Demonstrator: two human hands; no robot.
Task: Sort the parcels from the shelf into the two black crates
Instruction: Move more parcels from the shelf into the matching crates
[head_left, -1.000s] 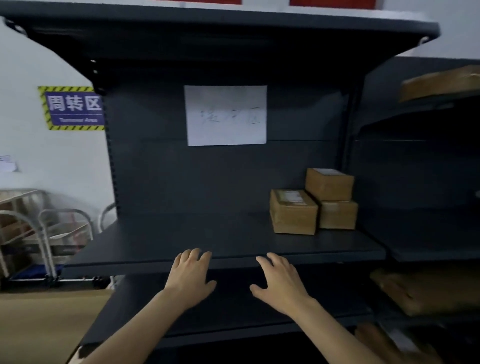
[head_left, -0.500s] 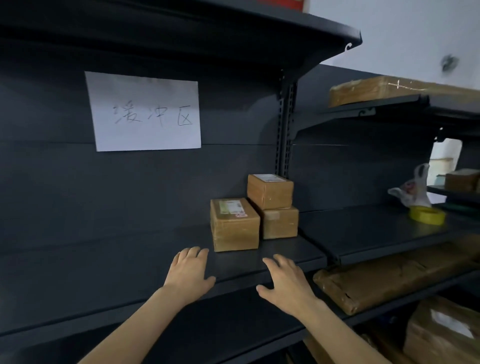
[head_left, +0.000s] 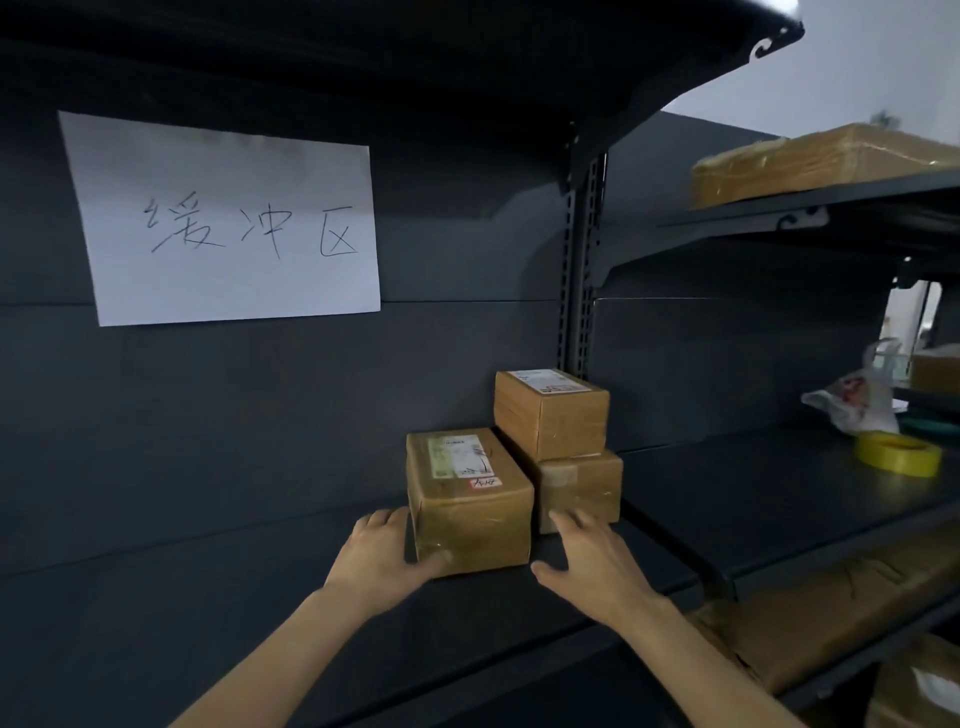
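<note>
Dark shelf (head_left: 208, 597): L hand (head_left: 379, 556) fingers straight on parcel (head_left: 470, 525) side, thumb on front; R hand (head_left: 592, 566) spread, contact unclear.

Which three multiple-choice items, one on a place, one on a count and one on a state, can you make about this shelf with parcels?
1. Where does the yellow tape roll lie?
A. On the right shelf board, apart from the parcels
B. On top of the stack
C. In a hand

2. How many parcels stand on the board under the paper sign?
A. Two
B. Three
C. Five

3. How is the right hand?
A. Closed in a fist
B. Gripping a pen
C. Open, holding nothing

Answers:
1 A: the roll rests alone on the neighbouring board.
2 B: the front parcel stands beside a top parcel stacked on a lower parcel.
3 C: its fingers are spread and nothing lies in them.
</note>
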